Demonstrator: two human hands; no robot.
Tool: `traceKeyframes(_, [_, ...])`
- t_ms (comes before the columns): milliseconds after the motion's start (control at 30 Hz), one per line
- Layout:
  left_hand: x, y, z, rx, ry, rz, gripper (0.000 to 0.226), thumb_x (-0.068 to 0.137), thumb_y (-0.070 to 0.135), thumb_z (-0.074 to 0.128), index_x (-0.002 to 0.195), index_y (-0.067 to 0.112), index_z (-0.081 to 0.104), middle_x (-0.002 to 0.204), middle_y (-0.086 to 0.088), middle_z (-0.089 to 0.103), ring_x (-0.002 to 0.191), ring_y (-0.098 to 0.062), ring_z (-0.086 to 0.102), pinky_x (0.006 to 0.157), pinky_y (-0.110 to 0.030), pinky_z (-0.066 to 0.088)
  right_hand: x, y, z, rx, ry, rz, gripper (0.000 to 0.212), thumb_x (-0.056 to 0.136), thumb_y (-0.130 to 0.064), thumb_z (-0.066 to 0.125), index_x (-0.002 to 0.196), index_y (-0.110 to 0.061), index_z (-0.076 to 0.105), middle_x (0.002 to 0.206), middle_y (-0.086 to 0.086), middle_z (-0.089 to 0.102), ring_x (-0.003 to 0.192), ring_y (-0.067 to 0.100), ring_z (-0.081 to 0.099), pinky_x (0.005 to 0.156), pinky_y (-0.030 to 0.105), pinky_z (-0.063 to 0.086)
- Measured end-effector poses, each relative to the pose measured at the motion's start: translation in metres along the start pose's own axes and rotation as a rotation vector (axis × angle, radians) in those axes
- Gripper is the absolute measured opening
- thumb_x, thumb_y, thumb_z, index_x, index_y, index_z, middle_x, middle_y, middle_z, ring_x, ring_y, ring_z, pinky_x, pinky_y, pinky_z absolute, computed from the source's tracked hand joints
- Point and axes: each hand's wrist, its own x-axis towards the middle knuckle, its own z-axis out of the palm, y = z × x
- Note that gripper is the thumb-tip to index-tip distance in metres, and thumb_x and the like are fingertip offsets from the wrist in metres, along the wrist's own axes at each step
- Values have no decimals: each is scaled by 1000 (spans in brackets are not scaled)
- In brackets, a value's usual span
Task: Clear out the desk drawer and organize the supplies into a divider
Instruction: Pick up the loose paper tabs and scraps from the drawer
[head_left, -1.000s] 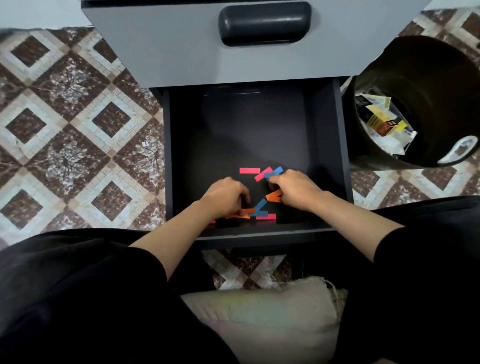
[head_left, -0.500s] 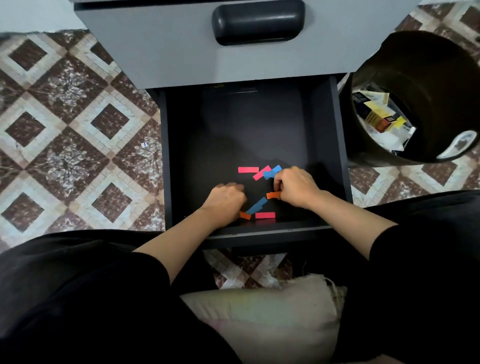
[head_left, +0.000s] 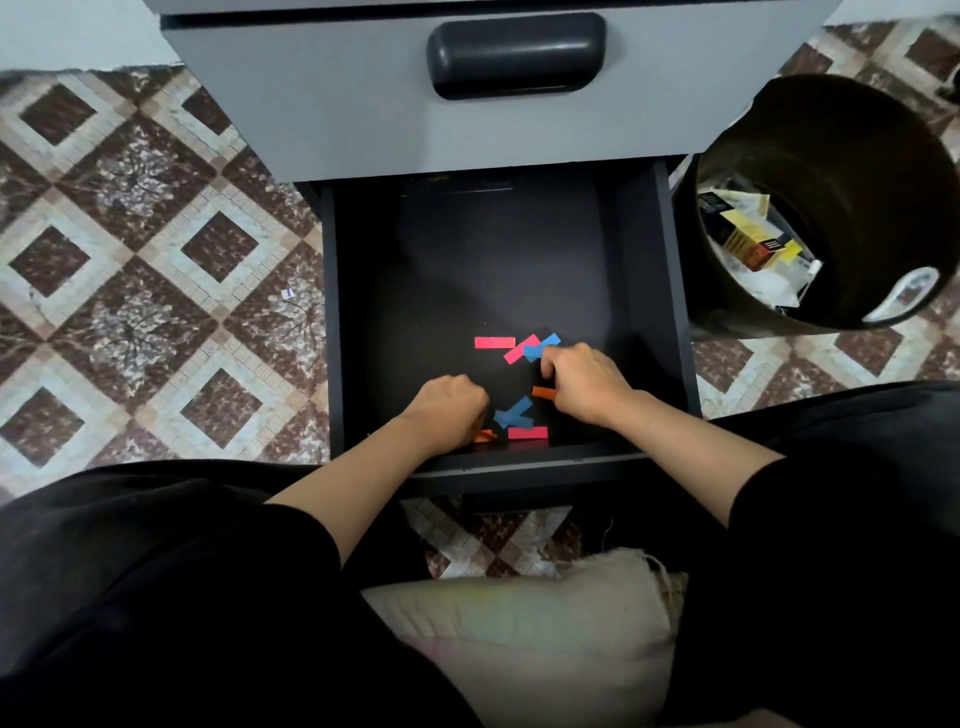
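Observation:
The dark open drawer (head_left: 467, 270) holds several small coloured paper strips near its front. A pink strip (head_left: 494, 342) lies flat, with a pink and a blue strip (head_left: 540, 345) crossed beside it. Two crossed blue strips (head_left: 514, 413) and another pink strip (head_left: 527, 432) lie between my hands. My left hand (head_left: 449, 410) is curled, and orange strips (head_left: 483, 435) stick out from under its fingertips. My right hand (head_left: 584, 382) is curled too and pinches an orange strip (head_left: 543, 392) by one end. No divider is in view.
Above the open drawer is a grey closed drawer front with a dark handle (head_left: 514, 54). A dark bin (head_left: 857, 156) with paper waste stands to the right on the patterned tile floor. A pale cushion (head_left: 519, 634) lies between my knees.
My left hand has slid left and toward the drawer front, dragging orange strips with it and uncovering the crossed blue strips. My right hand stays on its orange strip.

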Motion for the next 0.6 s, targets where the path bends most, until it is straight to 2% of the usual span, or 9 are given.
traceKeyframes(400, [1,6,-2,-53,5,-114,19,90,16,53,105,12,64,109,-10,61,98,-26,59,75,-32,45,2,1,1,27,8,27,17,85,-3,57,99,-9,65,103,11,63,95,25,60,74,28,44])
traceKeyframes(600, [3,5,-2,-107,-2,-154,17,89,24,57,99,12,66,104,-9,63,94,-26,60,72,-31,45,4,3,3,36,8,21,14,85,-4,59,96,-9,65,103,10,63,92,23,59,72,28,44])
